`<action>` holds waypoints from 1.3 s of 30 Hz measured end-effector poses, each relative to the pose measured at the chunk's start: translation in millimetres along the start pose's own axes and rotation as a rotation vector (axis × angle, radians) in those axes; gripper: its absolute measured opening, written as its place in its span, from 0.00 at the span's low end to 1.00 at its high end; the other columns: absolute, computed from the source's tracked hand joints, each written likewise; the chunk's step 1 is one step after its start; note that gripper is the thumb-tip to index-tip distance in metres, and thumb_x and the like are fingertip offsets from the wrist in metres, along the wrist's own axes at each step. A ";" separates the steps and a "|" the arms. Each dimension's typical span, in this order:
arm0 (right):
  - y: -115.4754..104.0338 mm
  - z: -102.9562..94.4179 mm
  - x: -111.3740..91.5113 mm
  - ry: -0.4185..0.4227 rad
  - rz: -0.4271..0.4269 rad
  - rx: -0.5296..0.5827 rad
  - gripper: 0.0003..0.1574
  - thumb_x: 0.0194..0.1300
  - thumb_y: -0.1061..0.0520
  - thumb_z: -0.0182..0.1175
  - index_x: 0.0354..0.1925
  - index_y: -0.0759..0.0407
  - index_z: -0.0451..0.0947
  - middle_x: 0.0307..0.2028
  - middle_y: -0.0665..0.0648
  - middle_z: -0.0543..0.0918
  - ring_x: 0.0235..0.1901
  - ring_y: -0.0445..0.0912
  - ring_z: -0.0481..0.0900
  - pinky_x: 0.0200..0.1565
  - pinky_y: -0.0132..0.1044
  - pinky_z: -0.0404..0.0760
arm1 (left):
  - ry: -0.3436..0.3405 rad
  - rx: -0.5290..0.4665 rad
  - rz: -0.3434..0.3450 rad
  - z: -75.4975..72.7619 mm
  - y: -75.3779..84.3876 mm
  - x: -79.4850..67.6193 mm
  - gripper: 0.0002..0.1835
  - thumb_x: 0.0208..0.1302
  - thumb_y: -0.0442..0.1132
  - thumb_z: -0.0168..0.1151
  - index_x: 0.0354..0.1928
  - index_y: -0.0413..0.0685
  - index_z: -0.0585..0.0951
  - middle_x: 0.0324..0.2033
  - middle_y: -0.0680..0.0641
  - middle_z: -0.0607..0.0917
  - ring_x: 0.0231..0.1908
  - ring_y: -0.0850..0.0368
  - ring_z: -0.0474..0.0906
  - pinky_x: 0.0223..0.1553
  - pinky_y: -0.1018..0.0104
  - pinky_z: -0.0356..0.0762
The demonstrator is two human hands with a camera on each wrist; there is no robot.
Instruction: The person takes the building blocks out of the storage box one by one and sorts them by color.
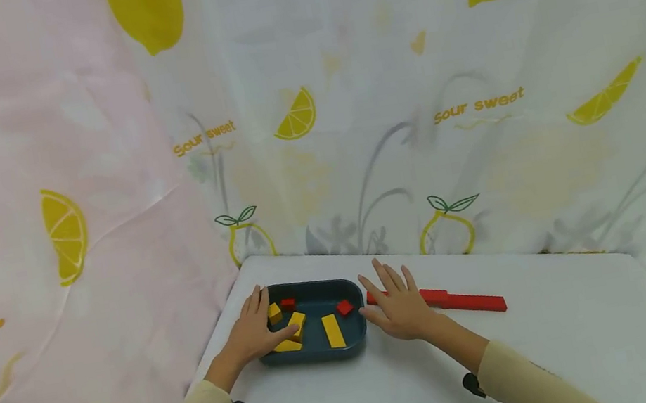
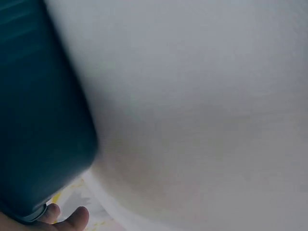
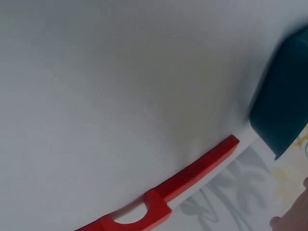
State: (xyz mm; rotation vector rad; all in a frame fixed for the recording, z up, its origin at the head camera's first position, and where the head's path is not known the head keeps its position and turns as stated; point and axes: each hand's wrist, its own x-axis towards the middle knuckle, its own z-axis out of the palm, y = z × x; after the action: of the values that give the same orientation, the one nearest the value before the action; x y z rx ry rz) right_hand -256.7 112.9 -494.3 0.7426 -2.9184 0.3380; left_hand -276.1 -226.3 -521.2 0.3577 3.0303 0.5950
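Observation:
A dark teal tray with rounded corners sits on the white table, holding several yellow blocks and small red blocks. My left hand lies at the tray's left rim, its fingers straight and its thumb stretched over the yellow blocks inside. In the left wrist view, fingertips show past the tray's corner. At the tray's right end my right hand is spread, thumb and index close to the rim; whether they touch it, I cannot tell. Behind that hand runs a row of red blocks.
In the right wrist view, one red block has an arched cutout, and a straight red bar adjoins it. A lemon-print curtain hangs along the table's back edge. Another pinkish curtain borders the left side.

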 end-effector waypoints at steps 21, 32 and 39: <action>-58.3 38.7 44.7 0.097 -0.192 0.132 0.46 0.69 0.36 0.57 0.76 0.53 0.57 0.78 0.67 0.44 0.73 0.63 0.56 0.71 0.65 0.55 | 0.045 0.087 -0.042 4.9 10.4 -1.0 0.68 0.48 0.83 0.55 0.78 0.41 0.49 0.78 0.35 0.47 0.74 0.33 0.52 0.64 0.37 0.67; -88.2 57.2 73.3 0.102 -0.206 0.072 0.49 0.65 0.33 0.60 0.75 0.52 0.57 0.73 0.68 0.55 0.71 0.61 0.59 0.66 0.58 0.68 | 0.085 0.126 -0.053 0.7 -0.5 -6.6 0.67 0.48 0.82 0.56 0.78 0.42 0.49 0.77 0.34 0.48 0.73 0.33 0.54 0.61 0.37 0.70; -94.7 71.4 83.5 0.052 -0.128 0.330 0.46 0.64 0.40 0.65 0.73 0.53 0.60 0.68 0.65 0.61 0.65 0.62 0.65 0.61 0.58 0.73 | 0.065 0.082 -0.030 5.4 0.8 -5.9 0.67 0.48 0.82 0.56 0.78 0.43 0.48 0.77 0.34 0.48 0.73 0.33 0.53 0.61 0.37 0.71</action>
State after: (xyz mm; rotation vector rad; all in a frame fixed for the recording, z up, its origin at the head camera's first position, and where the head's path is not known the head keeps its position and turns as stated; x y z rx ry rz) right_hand -287.6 -23.7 -532.2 0.9403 -2.7804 0.8242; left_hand -269.8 -224.9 -526.0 0.3007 3.1229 0.4916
